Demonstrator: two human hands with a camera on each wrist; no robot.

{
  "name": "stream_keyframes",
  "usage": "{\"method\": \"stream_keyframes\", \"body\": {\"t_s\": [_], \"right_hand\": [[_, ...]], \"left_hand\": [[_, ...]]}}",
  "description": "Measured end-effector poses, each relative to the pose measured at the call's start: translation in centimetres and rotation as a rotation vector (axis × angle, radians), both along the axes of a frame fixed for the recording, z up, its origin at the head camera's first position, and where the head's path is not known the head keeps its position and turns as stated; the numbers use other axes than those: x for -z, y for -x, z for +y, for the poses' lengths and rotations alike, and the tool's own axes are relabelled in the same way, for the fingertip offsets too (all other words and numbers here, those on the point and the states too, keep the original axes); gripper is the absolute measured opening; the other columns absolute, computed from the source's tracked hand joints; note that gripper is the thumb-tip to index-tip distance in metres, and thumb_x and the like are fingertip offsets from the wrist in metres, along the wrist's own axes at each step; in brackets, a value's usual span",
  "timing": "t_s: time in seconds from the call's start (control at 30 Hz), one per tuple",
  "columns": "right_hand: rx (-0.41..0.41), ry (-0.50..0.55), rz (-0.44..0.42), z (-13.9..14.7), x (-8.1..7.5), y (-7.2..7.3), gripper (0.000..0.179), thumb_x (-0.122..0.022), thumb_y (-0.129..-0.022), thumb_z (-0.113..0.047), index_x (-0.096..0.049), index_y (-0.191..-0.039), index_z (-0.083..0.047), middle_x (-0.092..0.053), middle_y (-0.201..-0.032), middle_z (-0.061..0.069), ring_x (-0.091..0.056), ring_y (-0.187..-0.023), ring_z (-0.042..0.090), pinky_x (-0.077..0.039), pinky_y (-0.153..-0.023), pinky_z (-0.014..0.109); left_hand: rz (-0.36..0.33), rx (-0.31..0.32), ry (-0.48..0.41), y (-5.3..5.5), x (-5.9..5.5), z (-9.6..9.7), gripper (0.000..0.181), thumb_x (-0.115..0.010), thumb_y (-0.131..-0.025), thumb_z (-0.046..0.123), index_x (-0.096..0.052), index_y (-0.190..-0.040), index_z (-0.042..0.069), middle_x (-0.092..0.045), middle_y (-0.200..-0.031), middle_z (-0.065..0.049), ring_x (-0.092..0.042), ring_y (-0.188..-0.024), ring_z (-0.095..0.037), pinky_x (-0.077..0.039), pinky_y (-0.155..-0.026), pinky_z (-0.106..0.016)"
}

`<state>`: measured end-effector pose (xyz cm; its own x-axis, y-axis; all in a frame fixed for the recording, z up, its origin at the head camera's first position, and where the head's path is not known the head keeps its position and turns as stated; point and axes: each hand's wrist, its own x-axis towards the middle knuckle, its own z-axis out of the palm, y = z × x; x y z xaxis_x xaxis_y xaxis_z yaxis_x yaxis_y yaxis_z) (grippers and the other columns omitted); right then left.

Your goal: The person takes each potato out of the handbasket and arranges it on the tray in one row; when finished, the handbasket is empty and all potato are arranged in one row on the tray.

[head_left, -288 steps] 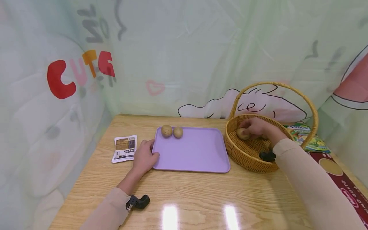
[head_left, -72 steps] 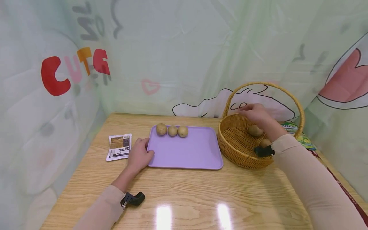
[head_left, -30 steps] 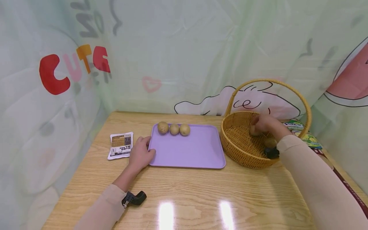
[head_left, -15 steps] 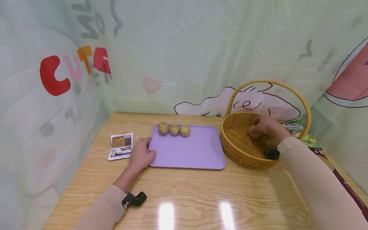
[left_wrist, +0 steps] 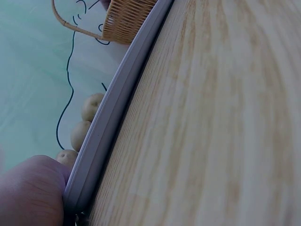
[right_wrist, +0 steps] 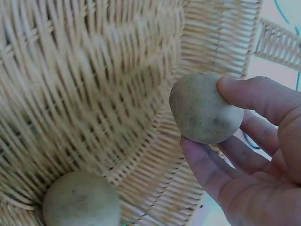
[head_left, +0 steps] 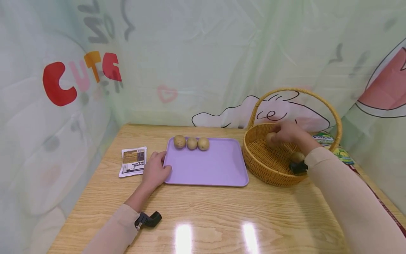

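In the basket's interior my right hand (head_left: 287,133) pinches a potato (right_wrist: 202,108) between thumb and fingertips, lifted off the woven bottom. Another potato (head_left: 297,157) lies in the wicker basket (head_left: 268,173), close to the right wrist; the right wrist view shows this second potato (right_wrist: 82,200) at its lower left. To the left, a purple tray (head_left: 206,165) lies flat on the table. Along its back edge sit three potatoes in a row: a left one (head_left: 179,141), a middle one (head_left: 191,143) and a right one (head_left: 203,143). My left hand (head_left: 155,169) holds the tray's left edge, thumb by the front corner.
A white and brown packet (head_left: 133,162) lies left of the tray. The basket's tall handle (head_left: 295,90) arches over the right hand. Green packaging (head_left: 340,153) lies beyond the basket at the right. A printed curtain (head_left: 190,63) hangs behind the wooden table (head_left: 209,215).
A third potato has joined the two on the tray. Over the last half second, my right hand has raised a potato from the basket's bottom and moved it slightly left. My left hand stays put.
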<state>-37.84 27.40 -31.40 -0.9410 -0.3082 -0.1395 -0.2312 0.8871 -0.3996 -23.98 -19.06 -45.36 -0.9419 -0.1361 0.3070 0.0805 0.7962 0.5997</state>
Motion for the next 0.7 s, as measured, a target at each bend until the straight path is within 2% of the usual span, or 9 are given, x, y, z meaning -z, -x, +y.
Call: {"method": "stream_keyframes", "body": {"t_s": [0.17,0.4,0.7], "right_hand": [[0.002,0.011,0.021,-1.1,-0.8,-0.4,0.052,-0.069,-0.082,-0.017,-0.057,-0.128,0.005,-0.056,-0.123,0.026,-0.052,-0.103,0.037,-0.044,-0.085,0.053],[-0.034,0.037,0.065,-2.7,-2.0,-1.6,0.046,-0.069,-0.082,-0.014,-0.061,-0.124,0.000,-0.061,-0.119,0.021,-0.054,-0.100,0.034,-0.045,-0.082,0.048],[-0.060,0.066,0.095,-4.2,-3.4,-2.9,0.046,-0.073,-0.084,-0.020,-0.063,-0.126,-0.005,-0.061,-0.121,0.017,-0.053,-0.104,0.033,-0.043,-0.086,0.051]], "left_hand": [[0.000,0.005,0.002,0.0,0.0,-0.1,0.056,-0.062,-0.074,0.016,-0.061,-0.128,0.003,-0.055,-0.094,-0.008,-0.052,-0.079,-0.024,-0.045,-0.068,-0.039],[-0.003,0.005,-0.004,-0.2,-0.1,0.0,0.057,-0.064,-0.074,0.015,-0.061,-0.129,0.002,-0.056,-0.094,-0.009,-0.053,-0.079,-0.024,-0.045,-0.068,-0.040],[-0.003,0.003,-0.001,-0.1,-0.2,0.0,0.057,-0.063,-0.074,0.016,-0.061,-0.129,0.003,-0.055,-0.093,-0.008,-0.053,-0.078,-0.024,-0.045,-0.067,-0.039]]}}
